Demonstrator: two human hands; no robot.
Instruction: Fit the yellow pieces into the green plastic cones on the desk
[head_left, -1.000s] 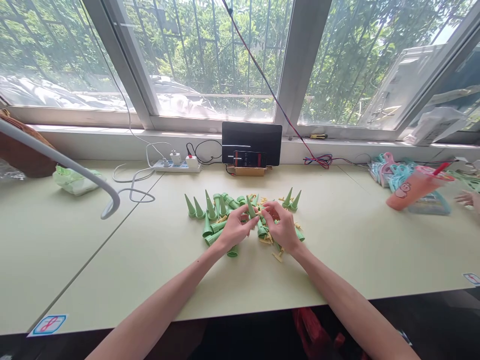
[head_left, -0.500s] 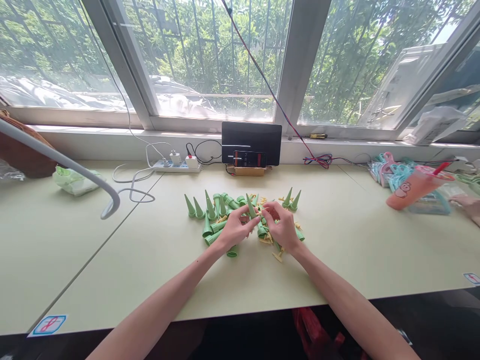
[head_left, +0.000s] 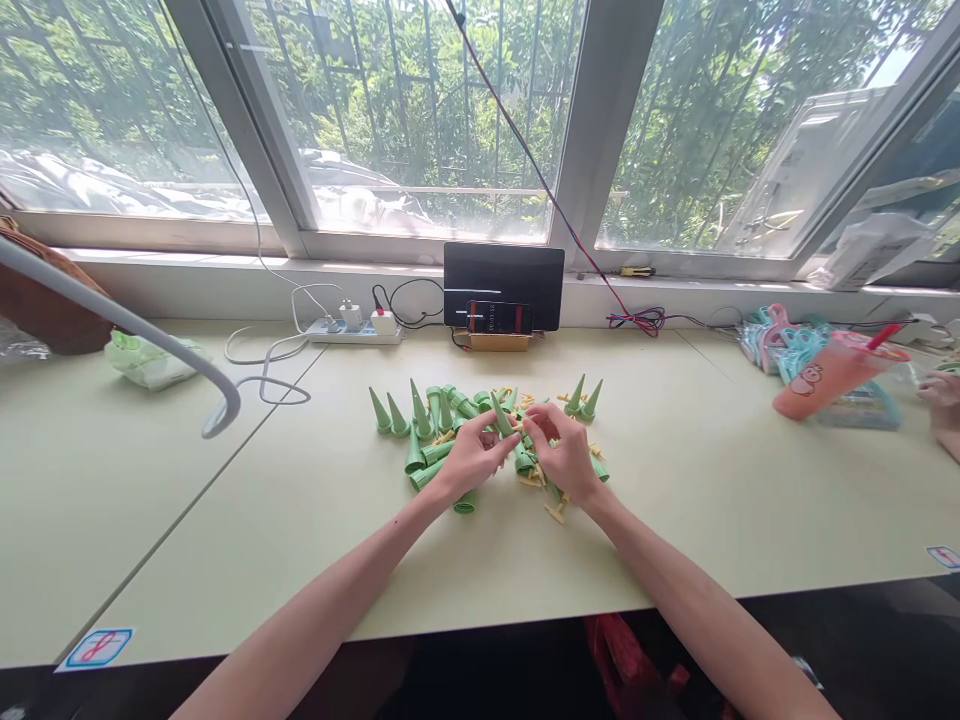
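holds tilted green cone point(head_left: 501, 415) in curled left hand point(head_left: 474, 458) above desk point(head_left: 750, 500), pinches at its base with right hand point(head_left: 562, 455), seemingly on yellow peg point(head_left: 517, 428); judged partway, with some standing cones point(head_left: 589, 402) at both sides and many loose parts point(head_left: 553, 513) left

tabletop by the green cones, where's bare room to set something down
Bare tabletop lies between the right forearm and the orange cup, and from the green cones leftward to the table seam. It's crowded around the left hand and right hand, with cones and yellow pieces.
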